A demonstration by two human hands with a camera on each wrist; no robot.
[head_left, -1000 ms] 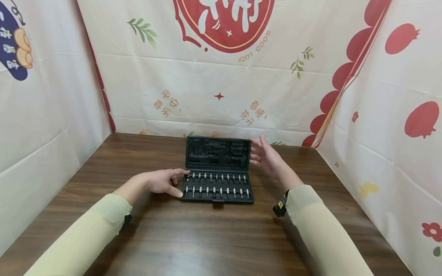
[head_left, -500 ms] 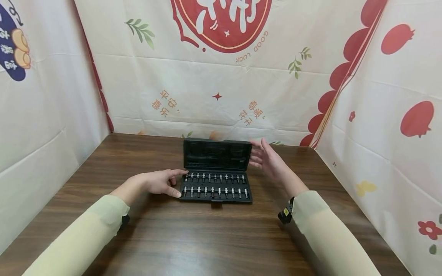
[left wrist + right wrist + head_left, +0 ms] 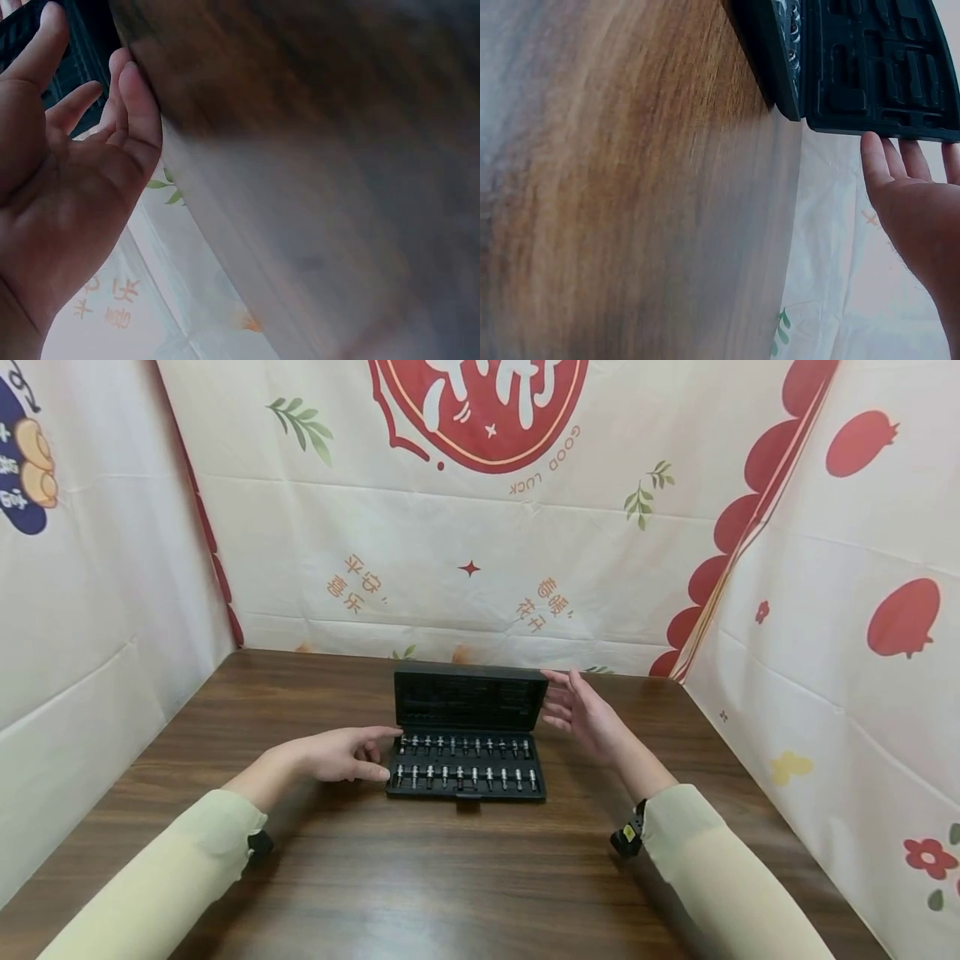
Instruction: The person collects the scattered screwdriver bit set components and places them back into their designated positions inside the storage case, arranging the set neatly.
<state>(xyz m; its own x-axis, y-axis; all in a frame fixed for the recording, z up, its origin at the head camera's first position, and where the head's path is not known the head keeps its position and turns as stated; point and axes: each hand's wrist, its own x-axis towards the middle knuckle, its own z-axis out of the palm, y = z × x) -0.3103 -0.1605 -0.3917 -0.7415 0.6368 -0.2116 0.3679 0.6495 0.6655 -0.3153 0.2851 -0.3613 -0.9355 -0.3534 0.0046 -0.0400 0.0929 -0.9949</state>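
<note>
A black bit-socket case [image 3: 465,760] lies unfolded on the wooden table. Two rows of silver-and-black bit sockets [image 3: 460,777] fill its base. Its moulded lid [image 3: 468,697] stands up at the back, leaning somewhat toward the front. At the case's left edge is my left hand [image 3: 337,754], forefinger and thumb extended toward the back and front corners, the other fingers loosely bent. My right hand [image 3: 592,718] supports the lid's right side; in the right wrist view its straight fingers [image 3: 874,157] lie at the lid's edge, their tips partly behind it.
The brown wooden table [image 3: 450,885] extends around the case on all sides. A printed white cloth [image 3: 420,518] rises behind it, with more cloth at left and right. Black cameras, such as the right wrist camera [image 3: 628,837], sit on both wrists.
The lid has tipped forward from nearly upright, its inside now darker. My right hand has come slightly lower and nearer with it. My left hand has eased a little leftward.
</note>
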